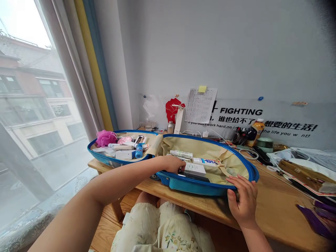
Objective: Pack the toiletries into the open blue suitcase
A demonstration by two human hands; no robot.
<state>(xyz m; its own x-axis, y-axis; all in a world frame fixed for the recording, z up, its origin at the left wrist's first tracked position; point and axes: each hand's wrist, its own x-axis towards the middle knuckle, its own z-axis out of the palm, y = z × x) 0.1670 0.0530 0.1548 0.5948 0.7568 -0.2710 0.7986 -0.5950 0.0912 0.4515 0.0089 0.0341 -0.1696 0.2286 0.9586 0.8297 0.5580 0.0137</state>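
Note:
An open blue suitcase (202,187) lies flat on a wooden desk (275,210), both halves lined in beige. My left hand (174,163) reaches into the right half, fingers curled over something dark I cannot make out, beside a white box (194,168) and two white tubes (181,153). My right hand (243,199) grips the suitcase's near right rim, fingers bent over the edge. The left half (105,159) holds a pink bath puff (105,137), small bottles and boxes.
The desk's right side carries an orange drink bottle (257,130), a green jar (265,143), cables, plastic bags (301,164) and purple items (320,213). A printed sheet (201,105) hangs on the wall. A curtained window (39,115) fills the left.

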